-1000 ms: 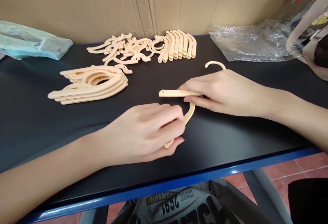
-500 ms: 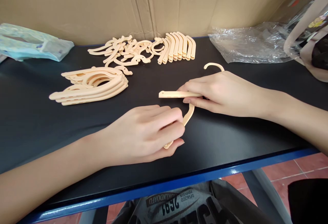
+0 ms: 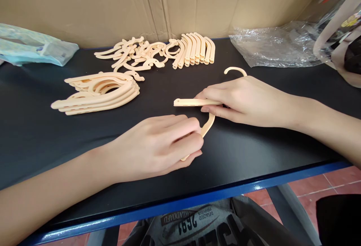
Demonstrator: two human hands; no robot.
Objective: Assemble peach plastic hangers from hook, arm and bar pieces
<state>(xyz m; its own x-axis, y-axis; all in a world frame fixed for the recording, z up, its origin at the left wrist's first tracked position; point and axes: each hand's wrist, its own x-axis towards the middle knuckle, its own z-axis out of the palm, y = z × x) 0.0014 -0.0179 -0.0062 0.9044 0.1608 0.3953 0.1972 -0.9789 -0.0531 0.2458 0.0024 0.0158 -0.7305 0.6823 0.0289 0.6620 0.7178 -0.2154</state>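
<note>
A cream plastic folding hanger [image 3: 186,102] is held between my two hands above the black table. My right hand [image 3: 239,97] pinches it near its middle, one straight arm pointing left from the fingertips. Its curved hook [image 3: 235,68] sticks out behind that hand. My left hand [image 3: 166,144] is closed around another curved cream piece [image 3: 208,125] that runs up to my right fingers. Only a small pale end shows under the left fingers. My fingers and palm hide where the pieces meet.
Nested cream hangers [image 3: 98,103] lie at left. Behind them are a loose heap of hook pieces [image 3: 143,56] and a row of curved arms [image 3: 194,49]. A clear plastic bag [image 3: 276,47] lies back right, a blue packet [image 3: 39,47] back left. A cardboard wall [image 3: 113,9] stands behind.
My hands hold nearly the same pose. Less of the pale end shows below my left fingers, and the view has shifted slightly.
</note>
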